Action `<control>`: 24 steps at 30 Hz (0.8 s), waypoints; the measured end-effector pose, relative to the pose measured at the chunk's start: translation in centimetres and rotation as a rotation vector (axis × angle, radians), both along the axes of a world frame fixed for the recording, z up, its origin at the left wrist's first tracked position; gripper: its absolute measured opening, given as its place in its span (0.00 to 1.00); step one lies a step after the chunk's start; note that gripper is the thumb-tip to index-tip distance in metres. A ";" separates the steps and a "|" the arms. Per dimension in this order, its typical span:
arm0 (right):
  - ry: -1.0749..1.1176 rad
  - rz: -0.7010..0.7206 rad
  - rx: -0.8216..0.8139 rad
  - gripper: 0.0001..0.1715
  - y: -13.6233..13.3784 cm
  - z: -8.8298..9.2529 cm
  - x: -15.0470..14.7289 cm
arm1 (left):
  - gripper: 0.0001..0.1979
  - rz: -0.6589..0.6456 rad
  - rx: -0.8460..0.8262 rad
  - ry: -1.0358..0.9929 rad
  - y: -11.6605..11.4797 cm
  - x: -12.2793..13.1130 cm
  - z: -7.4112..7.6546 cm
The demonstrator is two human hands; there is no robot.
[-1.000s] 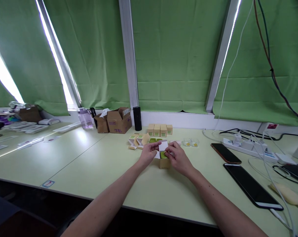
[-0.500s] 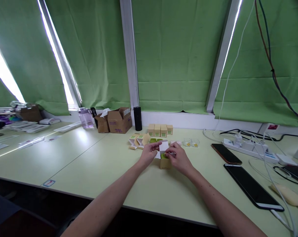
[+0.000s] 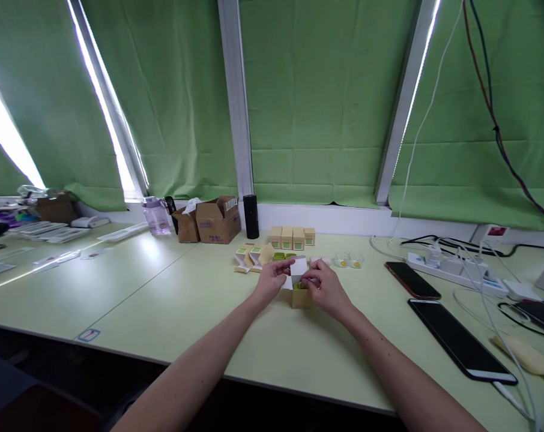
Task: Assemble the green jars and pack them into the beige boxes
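Pinching the jar [image 3: 298, 285], the right hand [image 3: 328, 291] may tip the box [image 3: 301, 299] below if the left hand [image 3: 271, 282] stops pinching it.

beyond the fingers [image 3: 284, 269] the way is blocked by open cartons [image 3: 249, 257], green tubs [image 3: 283, 256] and a row of boxes [image 3: 292, 237]. the box [image 3: 301, 298] fills the gap between the fingers. to their right, clear cups [image 3: 348, 260] sit near, with two phones [image 3: 412, 279] farther out. left of the fingers and nearer the edge, the table [image 3: 186, 300] is bare.
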State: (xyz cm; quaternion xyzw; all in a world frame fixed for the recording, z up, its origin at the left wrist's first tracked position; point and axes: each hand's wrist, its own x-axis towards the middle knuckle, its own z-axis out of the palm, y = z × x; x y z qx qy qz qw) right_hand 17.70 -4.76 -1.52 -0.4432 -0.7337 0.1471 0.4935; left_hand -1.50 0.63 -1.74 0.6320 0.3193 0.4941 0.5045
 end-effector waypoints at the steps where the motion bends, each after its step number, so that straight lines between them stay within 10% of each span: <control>1: 0.020 0.002 -0.002 0.11 0.0 0.0 0.0 | 0.33 0.003 0.001 0.003 -0.1 0.0 0.1; 24: 0.722 -0.100 -0.437 0.20 1.3 0.1 0.7 | 0.26 -0.005 -0.057 -0.080 -0.5 0.3 0.8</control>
